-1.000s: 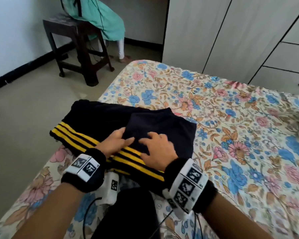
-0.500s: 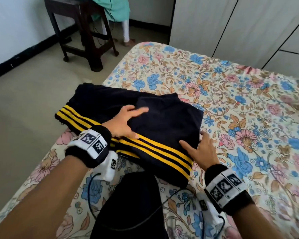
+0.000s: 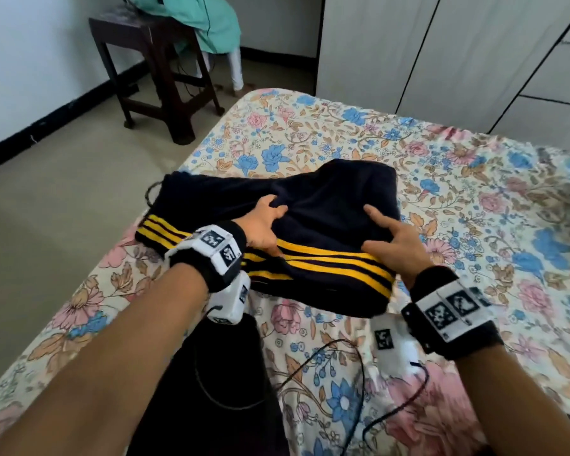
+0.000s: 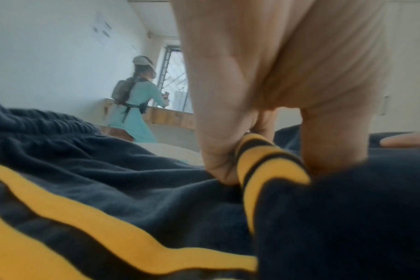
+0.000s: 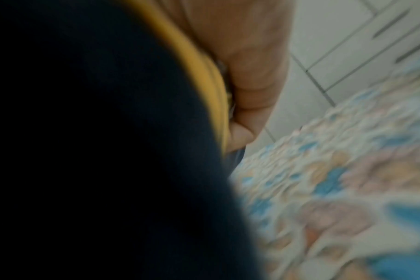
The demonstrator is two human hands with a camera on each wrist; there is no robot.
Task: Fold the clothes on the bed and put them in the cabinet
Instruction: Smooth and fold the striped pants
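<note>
Near, lower centre of head view: forearms with wrist trackers and trailing cables over the bed.

Mid-frame: left hand pinches a fold of the navy shorts at the yellow-striped side; left wrist view shows thumb and fingers clamped on the stripe. Right hand grips the right end of the shorts, thumb on top, index finger extended over the cloth, remaining fingers tucked under the edge. Shorts lie partly folded at the centre of the bed, right end raised.

Handling, judged: soft, light knit; limp, will sag and unfold if held at one point. Best taken at both ends of the fold, or from underneath with flat palms.

Versus half a second ago: right hand then lay open beside the shorts' edge, left hand flat on top; now both grip and the cloth is bunched and lifted.

Far: wooden stool upper left, cabinet upper right, doors closed.
</note>
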